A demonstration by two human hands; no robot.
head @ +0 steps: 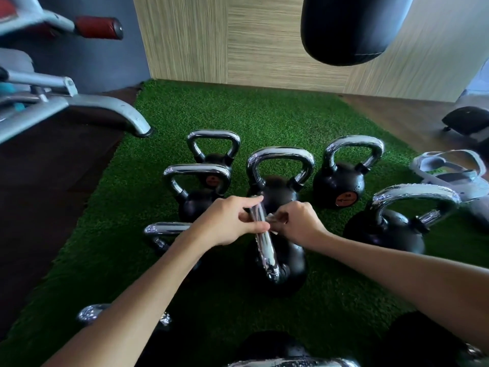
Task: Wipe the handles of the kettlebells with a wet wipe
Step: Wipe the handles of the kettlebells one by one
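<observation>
Several black kettlebells with chrome handles stand on a green turf mat. The nearest centre kettlebell has its chrome handle turned edge-on toward me. My left hand grips the top of that handle, fingers curled round the bar. My right hand pinches a small white wet wipe against the right side of the same handle. Other kettlebells stand behind at centre, back left, left, back right and right.
A grey exercise machine frame stands on the dark floor at left. A black punching bag hangs at top right. A light grey tray-like object lies at the right edge of the turf. More chrome handles show at the bottom of the view.
</observation>
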